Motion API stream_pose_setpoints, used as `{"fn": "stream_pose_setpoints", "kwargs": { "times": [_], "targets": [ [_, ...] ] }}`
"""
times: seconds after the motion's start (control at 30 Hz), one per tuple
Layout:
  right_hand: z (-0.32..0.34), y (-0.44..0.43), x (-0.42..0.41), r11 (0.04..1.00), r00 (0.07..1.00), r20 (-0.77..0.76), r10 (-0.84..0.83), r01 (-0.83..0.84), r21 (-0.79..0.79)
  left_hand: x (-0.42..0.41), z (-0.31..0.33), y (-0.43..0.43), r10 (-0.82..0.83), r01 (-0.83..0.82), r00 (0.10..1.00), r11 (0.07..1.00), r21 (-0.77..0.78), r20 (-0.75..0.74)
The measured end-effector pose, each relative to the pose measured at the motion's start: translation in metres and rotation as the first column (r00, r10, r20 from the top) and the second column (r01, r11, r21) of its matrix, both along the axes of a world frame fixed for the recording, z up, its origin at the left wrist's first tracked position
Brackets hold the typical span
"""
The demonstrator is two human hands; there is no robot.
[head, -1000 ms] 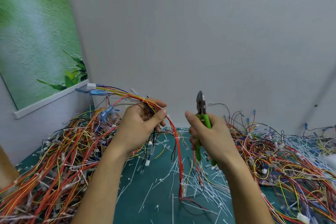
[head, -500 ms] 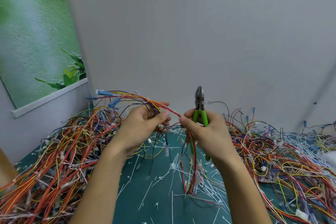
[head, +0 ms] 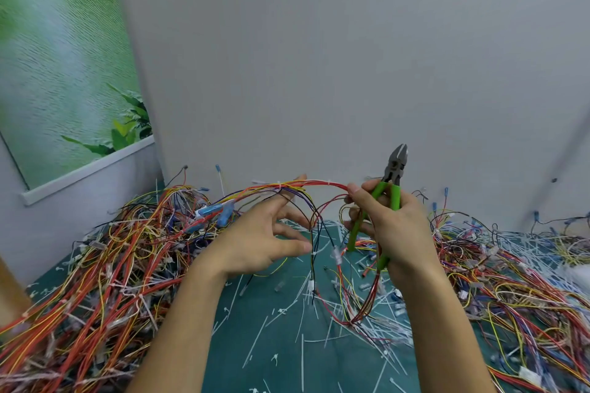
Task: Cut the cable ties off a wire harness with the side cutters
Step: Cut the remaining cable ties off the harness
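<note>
Green tabletop point(head: 335, 370) under wire piles point(head: 95, 281): my right grip point(head: 392, 233) clasps cutters point(head: 395, 169), pinching the harness point(head: 306, 183); at nine o'clock, left grip point(head: 265, 239) spreads open.

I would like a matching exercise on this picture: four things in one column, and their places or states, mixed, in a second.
1. side cutters
2. wire harness
3. cut cable ties
4. left hand

a. scattered on the green mat
b. fingers spread, gripping nothing
c. in the right hand, tip upward
d. arching leftward from that hand

Pairs: 1-c, 2-d, 3-a, 4-b
</note>
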State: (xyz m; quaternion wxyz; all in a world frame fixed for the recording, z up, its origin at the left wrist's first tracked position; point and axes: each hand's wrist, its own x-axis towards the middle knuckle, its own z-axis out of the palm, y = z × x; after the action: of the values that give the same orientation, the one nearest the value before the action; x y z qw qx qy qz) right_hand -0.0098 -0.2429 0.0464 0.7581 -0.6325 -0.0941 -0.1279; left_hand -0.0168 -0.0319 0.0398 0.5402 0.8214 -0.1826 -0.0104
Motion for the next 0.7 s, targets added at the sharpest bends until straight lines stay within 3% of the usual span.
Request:
{"fn": "stream_pose_setpoints", "kwargs": {
  "times": [0.33, 0.7],
  "targets": [
    [-0.002, 0.001, 0.003, 0.997, 0.999, -0.015, -0.051, 0.051, 0.061, 0.005, -0.004, -0.005, -0.015, 0.014, 1.0, 0.997, -0.074, -0.009],
    [-0.006, -0.005, 0.007, 0.992, 0.992, 0.031, -0.126, 0.126, -0.017, -0.004, 0.004, 0.001, -0.113, 0.099, 0.991, 0.979, -0.177, -0.071]
  ]
}}
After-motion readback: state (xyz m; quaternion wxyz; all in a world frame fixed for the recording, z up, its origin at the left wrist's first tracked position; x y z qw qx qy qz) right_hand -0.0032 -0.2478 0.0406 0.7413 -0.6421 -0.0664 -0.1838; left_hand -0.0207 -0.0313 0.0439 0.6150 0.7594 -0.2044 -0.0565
